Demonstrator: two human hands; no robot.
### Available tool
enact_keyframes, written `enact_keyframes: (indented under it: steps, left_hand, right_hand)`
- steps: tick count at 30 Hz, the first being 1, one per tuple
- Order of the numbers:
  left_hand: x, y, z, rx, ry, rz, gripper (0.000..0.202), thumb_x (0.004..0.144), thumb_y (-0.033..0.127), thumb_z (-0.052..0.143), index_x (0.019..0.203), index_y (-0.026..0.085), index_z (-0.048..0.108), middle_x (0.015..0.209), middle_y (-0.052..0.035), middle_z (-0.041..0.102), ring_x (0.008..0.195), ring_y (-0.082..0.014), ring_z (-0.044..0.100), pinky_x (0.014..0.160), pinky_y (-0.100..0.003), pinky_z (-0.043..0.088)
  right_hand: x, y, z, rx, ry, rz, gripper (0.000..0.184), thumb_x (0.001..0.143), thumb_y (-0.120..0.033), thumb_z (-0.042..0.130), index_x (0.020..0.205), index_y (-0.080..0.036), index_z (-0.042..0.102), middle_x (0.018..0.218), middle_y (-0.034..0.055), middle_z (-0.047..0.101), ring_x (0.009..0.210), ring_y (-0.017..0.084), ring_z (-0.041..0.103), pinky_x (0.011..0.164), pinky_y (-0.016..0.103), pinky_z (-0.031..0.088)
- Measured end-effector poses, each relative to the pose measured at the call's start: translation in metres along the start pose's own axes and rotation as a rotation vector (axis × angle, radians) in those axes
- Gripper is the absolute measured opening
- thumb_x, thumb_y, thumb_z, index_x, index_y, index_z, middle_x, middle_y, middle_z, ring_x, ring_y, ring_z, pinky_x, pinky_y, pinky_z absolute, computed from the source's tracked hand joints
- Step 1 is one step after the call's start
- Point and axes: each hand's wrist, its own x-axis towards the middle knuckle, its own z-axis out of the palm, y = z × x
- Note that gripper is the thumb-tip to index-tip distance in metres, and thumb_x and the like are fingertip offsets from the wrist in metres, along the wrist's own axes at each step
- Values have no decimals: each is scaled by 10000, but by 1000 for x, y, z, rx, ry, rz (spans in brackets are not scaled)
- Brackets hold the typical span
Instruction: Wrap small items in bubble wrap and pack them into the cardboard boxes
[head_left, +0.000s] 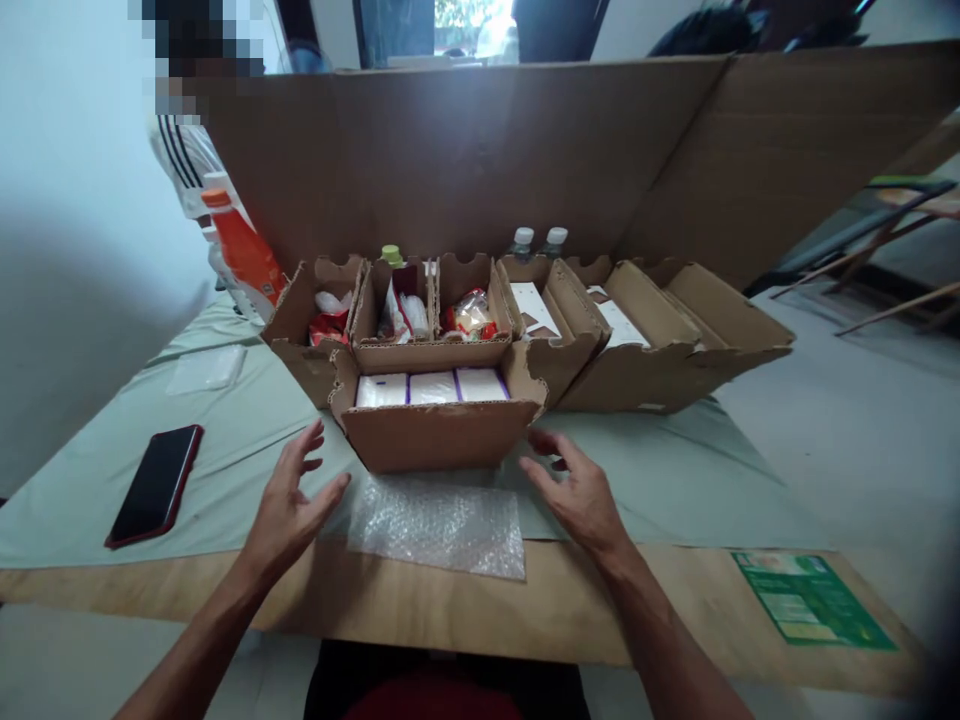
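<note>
A low cardboard box (427, 440) stands before me with three white, purple-edged packs (433, 388) side by side in it, perhaps tissue packs. My left hand (296, 492) is just off its left end, fingers apart and holding nothing. At the right end, my right hand (574, 488) is likewise spread, its fingertips close to the box corner; whether they touch it I cannot tell. Between my hands, a sheet of bubble wrap (442, 525) lies flat in front of the box, across the cloth and the wooden edge.
Behind stands a row of cardboard bins (630, 375) holding packaged goods, backed by a tall cardboard panel (465, 160). A phone (155, 485) and a clear plastic bag (206, 369) lie left, near an orange bottle (244, 245). A green leaflet (814, 600) lies right. A person stands behind, left.
</note>
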Motion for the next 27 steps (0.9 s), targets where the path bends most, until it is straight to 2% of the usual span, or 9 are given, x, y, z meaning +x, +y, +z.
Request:
enact_keyframes:
  steps: [2, 5, 8, 10, 13, 17, 20, 22, 27]
  left_hand:
    - [13, 3, 15, -64, -79, -8, 599, 811, 460, 711, 1339, 226, 550, 1362, -141, 631, 1221, -311, 641, 965, -458, 567]
    - [19, 6, 30, -106, -163, -72, 444, 853, 429, 664, 1226, 208, 570, 1193, -101, 689, 1051, -263, 707, 918, -430, 585]
    - [14, 4, 28, -97, -117, -111, 432, 847, 427, 663, 1200, 203, 557, 1156, -90, 687, 1023, -257, 709, 868, -396, 589]
    - [9, -4, 21, -64, -68, -117, 515, 841, 436, 661, 1283, 206, 529, 1254, -112, 659, 1087, -272, 690, 867, -393, 583]
    - [-3, -21, 11, 98, 2, -143, 626, 847, 446, 626, 1409, 204, 490, 1334, -146, 630, 1130, -303, 655, 849, -420, 573]
    - [-22, -36, 14, 447, -101, -62, 413, 829, 423, 617, 1152, 175, 689, 1106, -141, 682, 1041, -341, 610, 923, -525, 515]
    - [-31, -31, 27, 549, -215, 22, 193, 872, 333, 574, 910, 199, 708, 986, -107, 673, 960, -307, 590, 908, -491, 493]
    - [-37, -24, 33, 551, -241, 51, 167, 885, 273, 529, 819, 204, 666, 934, -93, 665, 922, -286, 594, 865, -451, 490]
    - [-52, -15, 29, 399, -237, -29, 106, 826, 232, 500, 757, 210, 578, 793, -40, 652, 768, -218, 620, 747, -357, 483]
  right_hand:
    - [5, -3, 12, 30, -53, -1, 421, 819, -472, 639, 1122, -183, 684, 1041, 111, 766, 896, 262, 709, 771, 385, 555]
    - [9, -6, 32, 62, -86, -21, 386, 845, -414, 618, 1144, -178, 683, 1018, 102, 768, 882, 254, 705, 789, 384, 565]
    - [8, 0, 39, 110, -116, -75, 397, 851, -384, 622, 1192, -188, 675, 1071, 99, 770, 921, 252, 713, 828, 385, 576]
    - [5, 10, 33, 109, -146, -99, 423, 872, -387, 607, 1243, -194, 662, 1107, 101, 769, 948, 254, 722, 839, 387, 582]
    - [-4, 29, 20, -38, -156, -135, 433, 925, -424, 571, 1280, -192, 656, 1233, 131, 737, 1100, 287, 700, 923, 429, 563]
    - [-25, 42, 23, -317, -203, -251, 391, 906, -450, 617, 1184, -188, 698, 1345, 168, 678, 1235, 356, 628, 989, 516, 511]
    - [-43, 38, 34, -352, -242, -329, 192, 928, -345, 578, 971, -207, 704, 1297, 148, 701, 1196, 332, 644, 952, 488, 512]
    - [-52, 30, 37, -307, -237, -338, 171, 949, -284, 529, 868, -219, 666, 1195, 121, 738, 1128, 301, 672, 920, 458, 514]
    - [-62, 3, 19, -120, -218, -188, 200, 994, -349, 514, 892, -232, 641, 858, 43, 738, 800, 221, 697, 756, 345, 536]
